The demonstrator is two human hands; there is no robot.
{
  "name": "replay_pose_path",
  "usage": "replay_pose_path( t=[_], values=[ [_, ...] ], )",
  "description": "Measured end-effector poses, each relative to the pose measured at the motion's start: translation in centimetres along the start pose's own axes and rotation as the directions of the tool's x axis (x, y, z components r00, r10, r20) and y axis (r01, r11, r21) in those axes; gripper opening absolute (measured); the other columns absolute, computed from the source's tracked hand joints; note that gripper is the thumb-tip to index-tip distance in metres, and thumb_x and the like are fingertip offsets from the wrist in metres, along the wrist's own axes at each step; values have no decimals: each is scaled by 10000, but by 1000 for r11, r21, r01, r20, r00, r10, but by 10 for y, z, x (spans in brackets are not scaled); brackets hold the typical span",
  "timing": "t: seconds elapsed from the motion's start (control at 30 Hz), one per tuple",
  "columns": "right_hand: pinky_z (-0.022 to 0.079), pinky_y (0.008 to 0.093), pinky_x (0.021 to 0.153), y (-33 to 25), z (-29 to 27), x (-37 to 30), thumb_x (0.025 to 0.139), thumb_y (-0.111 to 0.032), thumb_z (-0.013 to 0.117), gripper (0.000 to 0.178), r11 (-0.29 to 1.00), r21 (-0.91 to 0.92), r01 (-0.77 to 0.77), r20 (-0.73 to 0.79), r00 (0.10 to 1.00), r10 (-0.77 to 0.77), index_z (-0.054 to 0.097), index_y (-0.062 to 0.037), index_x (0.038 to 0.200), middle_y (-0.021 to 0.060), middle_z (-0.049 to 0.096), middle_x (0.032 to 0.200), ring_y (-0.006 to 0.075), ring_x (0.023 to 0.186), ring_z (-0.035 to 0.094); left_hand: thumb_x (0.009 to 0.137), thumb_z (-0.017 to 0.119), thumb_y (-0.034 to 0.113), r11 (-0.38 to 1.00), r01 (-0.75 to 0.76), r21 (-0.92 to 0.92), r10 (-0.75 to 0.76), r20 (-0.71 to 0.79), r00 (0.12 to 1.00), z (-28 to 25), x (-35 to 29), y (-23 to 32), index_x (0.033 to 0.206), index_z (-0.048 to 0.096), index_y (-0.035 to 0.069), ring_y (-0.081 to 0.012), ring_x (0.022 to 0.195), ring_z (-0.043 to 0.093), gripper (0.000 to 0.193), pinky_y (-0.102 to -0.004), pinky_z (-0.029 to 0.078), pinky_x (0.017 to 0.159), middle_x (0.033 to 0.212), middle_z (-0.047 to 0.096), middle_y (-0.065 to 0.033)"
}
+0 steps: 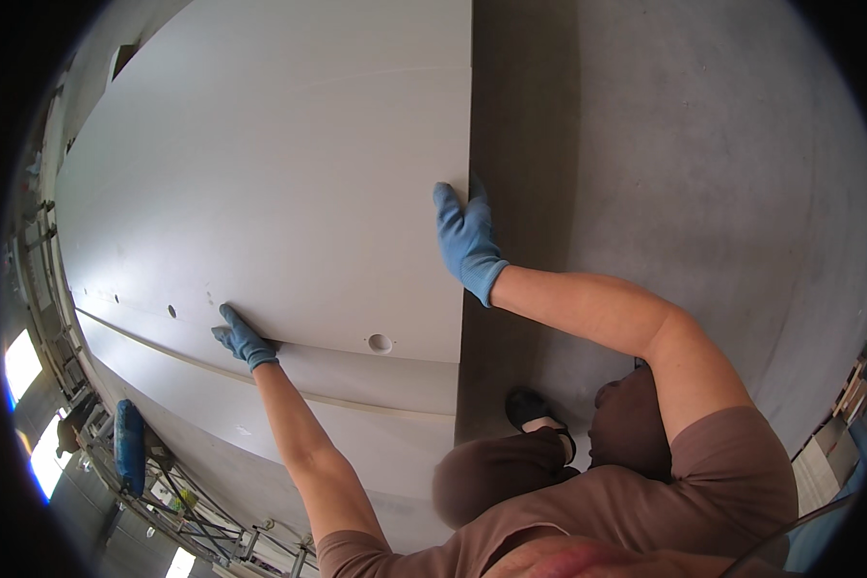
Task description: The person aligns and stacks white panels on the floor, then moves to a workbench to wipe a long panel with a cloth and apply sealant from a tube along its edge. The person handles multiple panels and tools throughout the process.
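Note:
A large, flat, light grey panel [289,193] fills the left and middle of the view. A round hole [380,344] and several smaller ones run along its near edge. My right hand [467,241], in a blue knit glove, grips the panel's right edge, with the thumb on top and the fingers partly hidden over the side. My left hand [245,339], gloved the same way, is at the near edge beside the small holes. Its thumb lies on the top face, and its other fingers are partly hidden at the edge. A second pale panel [376,379] shows just below that edge.
Grey floor [684,183] spreads to the right, with a darker strip beside the panel. My black shoe [528,407] and bent knees are close to the panel's near right corner. Metal racks and a blue wrapped roll [129,448] stand at the lower left. Boxes [827,462] are at the lower right.

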State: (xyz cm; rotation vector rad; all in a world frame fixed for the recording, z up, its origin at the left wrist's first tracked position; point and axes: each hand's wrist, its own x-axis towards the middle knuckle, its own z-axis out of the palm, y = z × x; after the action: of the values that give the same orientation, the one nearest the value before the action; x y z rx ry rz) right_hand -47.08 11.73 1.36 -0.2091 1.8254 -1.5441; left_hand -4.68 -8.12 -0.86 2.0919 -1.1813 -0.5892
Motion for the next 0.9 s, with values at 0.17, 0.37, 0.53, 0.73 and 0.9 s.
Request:
replay_pose_path(
  t=[0.17, 0.37, 0.53, 0.73, 0.9],
  values=[
    [555, 385, 907, -1, 0, 0, 1066, -293, 621, 529, 999, 5, -50, 11, 999, 50, 441, 13, 1459, 200, 670, 1194, 292, 1053, 675, 940, 679, 631, 998, 58, 22, -58, 7, 998, 0, -8, 8, 1644, 172, -49, -346, 1327, 569, 1102, -424, 523, 1095, 1628, 366, -244],
    [556, 374, 921, -2, 0, 0, 1064, -271, 628, 526, 998, 3, -55, 0, 998, 55, 440, 6, 1469, 188, 659, 1230, 277, 1084, 668, 967, 720, 521, 999, -30, -24, 29, -67, 997, 3, 1, -4, 1532, 384, 14, -313, 1123, 638, 830, -462, 588, 922, 1410, 573, -204],
    [556, 358, 916, -2, 1, 0, 1060, -265, 637, 526, 998, 28, -54, 4, 999, 54, 445, 11, 1465, 175, 656, 1242, 257, 1087, 661, 960, 723, 531, 999, -23, -39, 22, -28, 999, 2, -1, -1, 1546, 365, 1, -316, 1126, 642, 867, -466, 587, 933, 1422, 567, -209],
    [579, 341, 903, 10, 10, 7, 1068, -290, 626, 463, 1000, 2, 25, -80, 997, -24, 515, 18, 1396, 132, 677, 1172, 252, 1044, 674, 948, 698, 586, 999, 32, 15, -31, -18, 999, 1, -16, 16, 1637, 198, -35, -361, 1281, 596, 1054, -458, 557, 1046, 1591, 418, -250],
    [596, 308, 878, 26, 3, 26, 1054, -310, 650, 414, -392, 837, -383, 541, 693, 477, 601, -3, 1327, 90, 688, 1137, 201, 1032, 659, 889, 736, 651, 991, 131, -39, -130, 18, 991, -2, -16, 14, 1650, 167, 0, -376, 1319, 568, 1152, -527, 555, 1052, 1623, 364, -224]
  ],
)
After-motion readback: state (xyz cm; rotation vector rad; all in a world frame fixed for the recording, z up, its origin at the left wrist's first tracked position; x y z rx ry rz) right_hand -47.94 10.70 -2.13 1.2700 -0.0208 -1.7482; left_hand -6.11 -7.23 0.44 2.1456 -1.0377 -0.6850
